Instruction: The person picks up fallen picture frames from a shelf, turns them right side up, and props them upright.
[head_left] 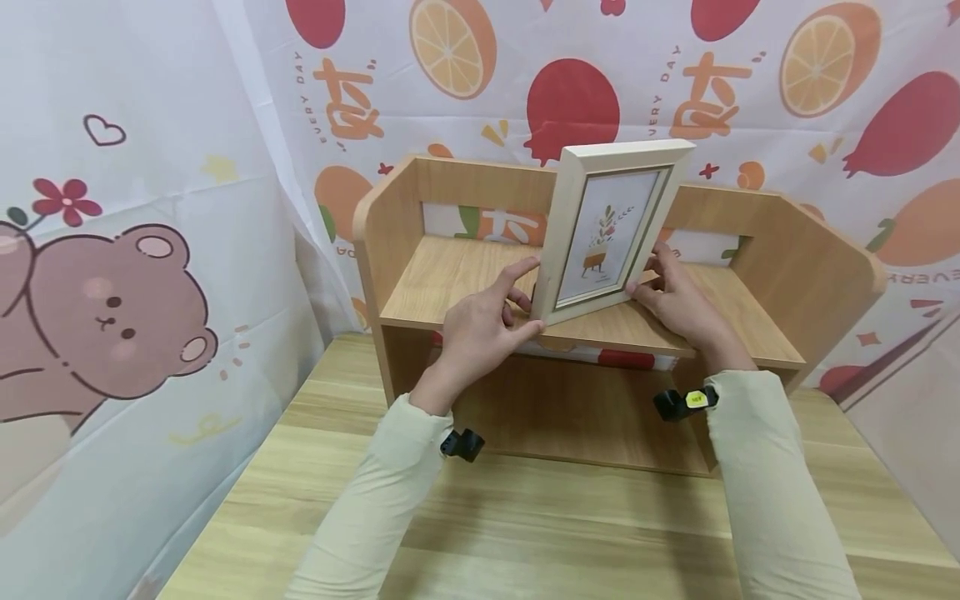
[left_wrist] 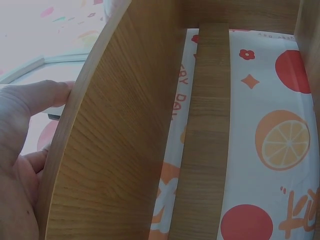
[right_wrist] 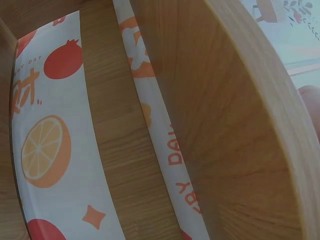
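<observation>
A cream picture frame (head_left: 607, 237) with a plant-pot print stands tilted on the upper board of a small wooden desk shelf (head_left: 465, 279). At its lower left corner my left hand (head_left: 480, 329) holds it, thumb at the front and bent fingers along the side. My right hand (head_left: 686, 308) grips the lower right edge, with the thumb in front and the other fingers partly hidden behind. In the left wrist view, the left hand (left_wrist: 22, 120) shows beside the board's front edge. Only a fingertip (right_wrist: 311, 102) of the right hand appears in the right wrist view.
Raised side panels (head_left: 817, 267) and a back rail (head_left: 480, 179) bound the upper board. Below it lies a lower compartment (head_left: 570, 408). The shelf stands on a wood-grain table (head_left: 525, 525), with a fruit-print curtain (head_left: 517, 50) behind and a bear-print curtain (head_left: 150, 275) at left.
</observation>
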